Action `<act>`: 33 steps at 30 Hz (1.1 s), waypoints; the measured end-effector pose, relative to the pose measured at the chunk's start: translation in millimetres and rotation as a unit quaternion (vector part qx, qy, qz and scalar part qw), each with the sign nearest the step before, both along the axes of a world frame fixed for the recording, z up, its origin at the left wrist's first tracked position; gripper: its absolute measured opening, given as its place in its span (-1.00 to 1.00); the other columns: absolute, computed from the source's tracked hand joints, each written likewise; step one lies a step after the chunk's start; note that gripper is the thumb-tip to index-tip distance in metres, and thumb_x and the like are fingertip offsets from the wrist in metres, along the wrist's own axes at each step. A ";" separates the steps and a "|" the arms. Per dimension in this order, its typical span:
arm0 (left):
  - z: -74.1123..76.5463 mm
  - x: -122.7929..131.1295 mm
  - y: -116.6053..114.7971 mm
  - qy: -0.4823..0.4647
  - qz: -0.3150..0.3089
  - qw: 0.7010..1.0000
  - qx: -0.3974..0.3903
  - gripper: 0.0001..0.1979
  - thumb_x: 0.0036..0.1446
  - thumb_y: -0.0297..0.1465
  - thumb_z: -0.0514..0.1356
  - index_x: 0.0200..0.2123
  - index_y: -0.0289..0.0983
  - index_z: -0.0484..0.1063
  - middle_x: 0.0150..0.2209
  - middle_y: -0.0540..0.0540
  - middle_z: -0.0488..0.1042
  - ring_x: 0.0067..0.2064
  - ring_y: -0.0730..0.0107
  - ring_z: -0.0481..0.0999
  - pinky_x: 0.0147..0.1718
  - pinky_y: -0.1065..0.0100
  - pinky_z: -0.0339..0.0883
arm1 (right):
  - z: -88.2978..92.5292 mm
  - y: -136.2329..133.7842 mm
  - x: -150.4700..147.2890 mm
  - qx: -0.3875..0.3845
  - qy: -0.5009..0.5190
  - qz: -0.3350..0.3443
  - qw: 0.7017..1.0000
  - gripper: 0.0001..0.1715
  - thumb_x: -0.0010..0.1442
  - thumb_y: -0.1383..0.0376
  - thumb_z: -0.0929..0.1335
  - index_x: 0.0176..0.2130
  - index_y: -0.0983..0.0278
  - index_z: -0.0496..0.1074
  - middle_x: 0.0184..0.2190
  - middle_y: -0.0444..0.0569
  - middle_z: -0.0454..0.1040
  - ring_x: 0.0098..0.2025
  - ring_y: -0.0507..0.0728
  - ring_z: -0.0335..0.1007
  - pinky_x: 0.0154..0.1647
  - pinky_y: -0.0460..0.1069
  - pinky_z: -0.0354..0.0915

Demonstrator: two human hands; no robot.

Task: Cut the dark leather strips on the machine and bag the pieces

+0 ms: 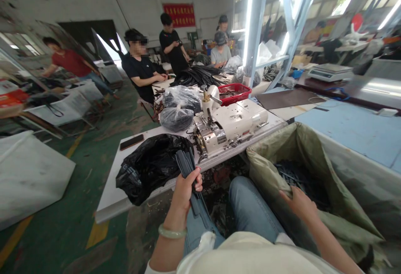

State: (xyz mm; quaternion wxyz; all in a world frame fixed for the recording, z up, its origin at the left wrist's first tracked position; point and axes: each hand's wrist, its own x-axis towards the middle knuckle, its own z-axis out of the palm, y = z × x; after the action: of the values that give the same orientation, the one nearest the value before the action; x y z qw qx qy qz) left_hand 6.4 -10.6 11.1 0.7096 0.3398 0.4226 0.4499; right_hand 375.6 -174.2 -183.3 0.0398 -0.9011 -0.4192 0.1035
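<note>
So: black strips (187,165) in the left hand (184,192), green sack (275,140) in the right hand (299,204)

The left hand's fingers are closed tightly around the bundle of strips, which rises above the fist and hangs below it over the person's jeans (250,203). A pale bangle (171,232) circles that wrist. The right hand pinches a fold of the sack's rim between thumb and fingers, beside a mass of dark strips (290,173) lying inside the sack. Just ahead, a white table (115,194) carries a black plastic bag (150,167) and a cream machine (228,119). The step in hand appears to be moving strips by hand around the sack. With its mouth held open, the next move seems to call for the left hand's bundle to go toward the sack.
</note>
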 end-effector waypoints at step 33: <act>15.5 31.2 -11.0 -0.048 -0.089 0.993 -0.069 -0.67 -0.18 -0.33 0.40 -0.35 -0.38 0.43 -0.53 -0.07 0.48 -0.68 0.76 0.11 -0.72 0.63 -0.07 | 195.9 150.2 -178.0 0.251 0.837 0.060 0.483 -0.64 0.08 0.09 0.46 -0.22 0.32 0.54 -0.20 -0.02 0.57 -0.35 -0.02 0.42 -0.47 -0.17 0.17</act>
State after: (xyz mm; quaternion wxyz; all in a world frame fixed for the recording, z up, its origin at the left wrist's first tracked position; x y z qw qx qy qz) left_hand 37.6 -21.6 26.6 0.7879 0.3045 0.3859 0.3708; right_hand 197.6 -24.0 12.6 0.5899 -0.3136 -0.2488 0.7013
